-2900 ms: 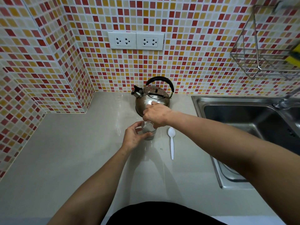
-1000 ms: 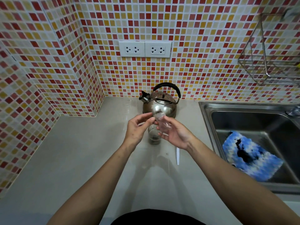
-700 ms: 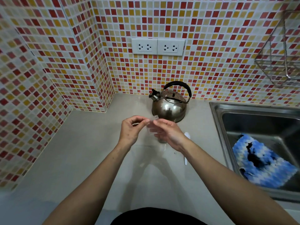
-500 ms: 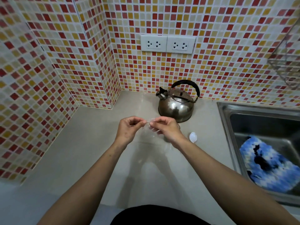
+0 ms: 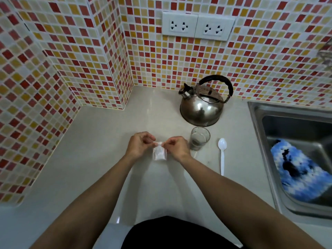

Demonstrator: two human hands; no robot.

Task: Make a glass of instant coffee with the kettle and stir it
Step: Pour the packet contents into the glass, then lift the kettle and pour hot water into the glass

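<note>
A small clear plastic sachet (image 5: pixel 159 153) with white powder hangs over the counter, pinched at its top edge by my left hand (image 5: pixel 139 143) and my right hand (image 5: pixel 176 146). Just right of my right hand stands a short clear glass (image 5: pixel 199 138) with dark coffee granules at its bottom. A white plastic spoon (image 5: pixel 222 154) lies on the counter to the right of the glass. The steel kettle (image 5: pixel 202 106) with a black handle sits behind the glass, near the tiled wall.
A steel sink (image 5: pixel 258 123) is set into the counter at the right, with a blue and white cloth (image 5: pixel 301 169) lying in it. Two wall sockets (image 5: pixel 197 26) are above the kettle. The tiled wall juts out at the left.
Both hands have moved left, away from above the glass, with the sachet now hanging between them. The view has shifted, so the glass and the whole spoon show.
</note>
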